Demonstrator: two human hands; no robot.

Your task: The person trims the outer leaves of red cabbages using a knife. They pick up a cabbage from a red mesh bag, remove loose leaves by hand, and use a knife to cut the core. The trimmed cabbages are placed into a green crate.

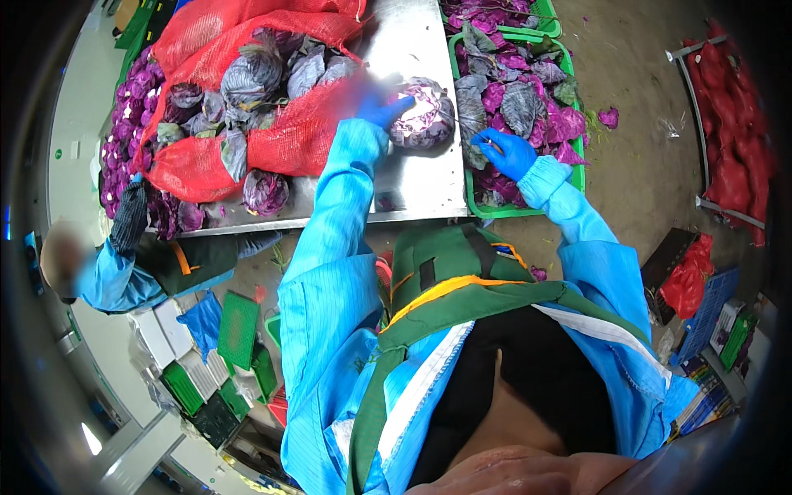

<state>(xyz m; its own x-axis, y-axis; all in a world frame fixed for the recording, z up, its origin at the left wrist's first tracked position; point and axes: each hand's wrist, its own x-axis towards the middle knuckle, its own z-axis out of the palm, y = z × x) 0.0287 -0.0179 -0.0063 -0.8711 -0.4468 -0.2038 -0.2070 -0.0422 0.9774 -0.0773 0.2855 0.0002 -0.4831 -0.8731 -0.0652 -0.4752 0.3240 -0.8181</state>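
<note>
A trimmed red cabbage (429, 124) with a pale cut face sits on the metal table (412, 186). My left hand (384, 110), in a blue glove, holds it from its left side, one finger stretched over the top. My right hand (507, 154), also blue-gloved, is closed in a pinch above the near end of a green crate (528, 211) heaped with purple leaves (520, 107). Something small and dark shows at its fingertips; I cannot make out what it is. Left of my left arm lies an open red mesh sack (289, 140) with several cabbages (252, 76) spilling out.
One loose cabbage (266, 192) lies at the table's near edge. Another person (124, 272) in blue sleeves works at the left, beside heaped purple cabbages (124, 124). A second leaf crate (549, 16) stands farther back. Full red sacks (726, 124) rest on a rack at the right.
</note>
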